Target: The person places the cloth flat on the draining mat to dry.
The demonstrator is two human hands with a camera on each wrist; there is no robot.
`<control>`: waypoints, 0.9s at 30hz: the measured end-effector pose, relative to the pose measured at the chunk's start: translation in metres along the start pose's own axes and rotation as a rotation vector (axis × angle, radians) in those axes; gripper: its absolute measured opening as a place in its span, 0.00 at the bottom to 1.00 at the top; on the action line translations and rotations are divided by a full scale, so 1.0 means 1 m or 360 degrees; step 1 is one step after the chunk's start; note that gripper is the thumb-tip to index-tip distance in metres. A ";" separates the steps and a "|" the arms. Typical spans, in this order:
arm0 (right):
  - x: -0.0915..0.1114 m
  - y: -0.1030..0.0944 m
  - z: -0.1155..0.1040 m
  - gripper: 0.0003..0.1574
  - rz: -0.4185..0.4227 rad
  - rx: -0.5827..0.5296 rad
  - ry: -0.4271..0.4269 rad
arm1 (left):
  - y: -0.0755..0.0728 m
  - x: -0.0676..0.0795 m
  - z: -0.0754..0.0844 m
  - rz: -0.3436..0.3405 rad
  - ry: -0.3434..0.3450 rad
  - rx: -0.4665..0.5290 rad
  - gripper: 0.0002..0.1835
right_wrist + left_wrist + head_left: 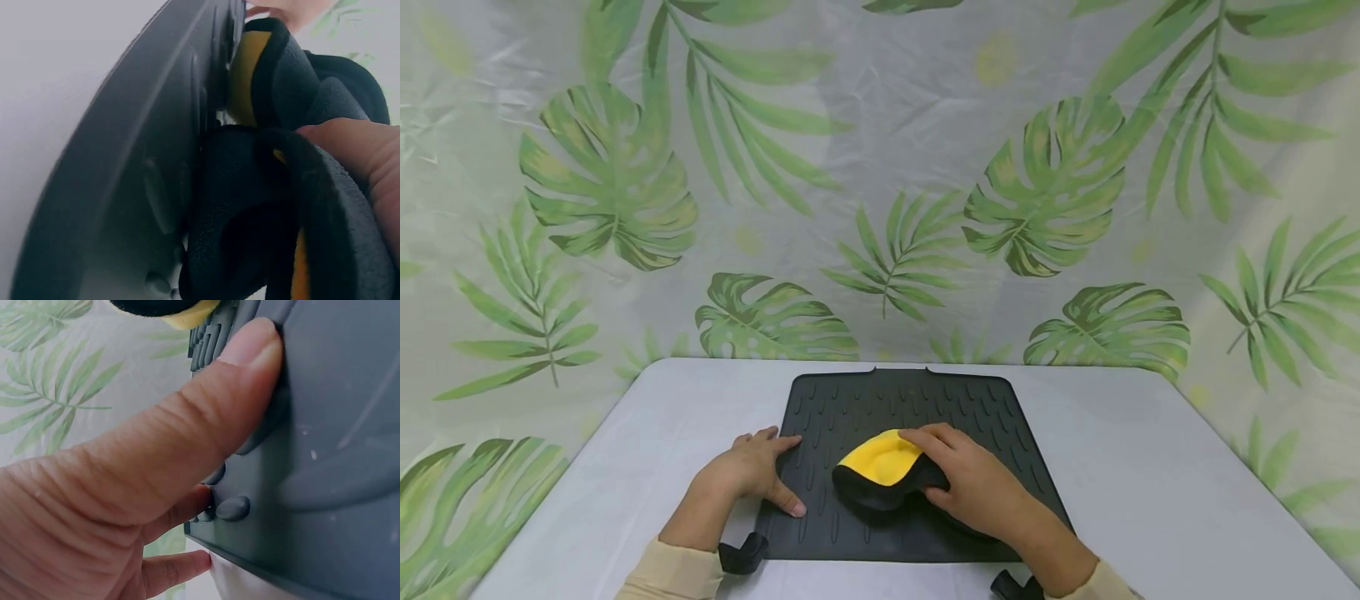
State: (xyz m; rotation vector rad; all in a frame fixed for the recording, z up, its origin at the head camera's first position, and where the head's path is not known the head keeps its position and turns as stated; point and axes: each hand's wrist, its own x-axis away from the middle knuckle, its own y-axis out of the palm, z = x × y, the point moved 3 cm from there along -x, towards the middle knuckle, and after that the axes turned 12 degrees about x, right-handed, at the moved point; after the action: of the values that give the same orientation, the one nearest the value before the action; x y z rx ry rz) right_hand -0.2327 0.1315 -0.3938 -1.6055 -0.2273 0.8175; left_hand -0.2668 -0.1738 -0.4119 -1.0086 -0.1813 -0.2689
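Note:
A black ridged mat (842,533) lies flat on the white table. My right hand (981,479) grips a bunched cloth (880,458) above the middle of the mat; one face is yellow, the other dark grey, with a black border. Up close in the right wrist view, the cloth (294,81) hangs in loose folds against the mat, its grey side mostly showing. At the mat's left edge rests my left hand (745,471), fingers spread. In the left wrist view its thumb (206,406) presses on the ridged surface, and other fingertips touch near the edge.
White table surface (1150,467) extends on both sides of the mat. Behind it hangs a pale curtain (910,125) printed with green leaves. Dark wrist-worn pieces sit under the left wrist (743,554) and the right wrist (1015,586).

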 end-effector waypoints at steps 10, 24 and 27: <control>0.000 0.002 0.007 0.55 0.0089 0.0109 0.0117 | -0.002 0.007 0.021 0.0001 0.0183 0.0133 0.61; 0.000 0.004 0.009 0.55 0.0008 0.0078 0.0132 | 0.035 0.021 0.085 0.0056 0.0971 0.0021 0.33; 0.000 0.004 0.010 0.56 -0.0076 0.0051 0.0191 | 0.036 0.020 0.085 0.0106 0.1022 0.0005 0.26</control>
State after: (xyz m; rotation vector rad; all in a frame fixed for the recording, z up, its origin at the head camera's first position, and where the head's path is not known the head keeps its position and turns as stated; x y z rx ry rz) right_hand -0.2399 0.1387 -0.3975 -1.6069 -0.1651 0.6824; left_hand -0.2390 -0.0860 -0.3906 -0.8786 0.4333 -0.5159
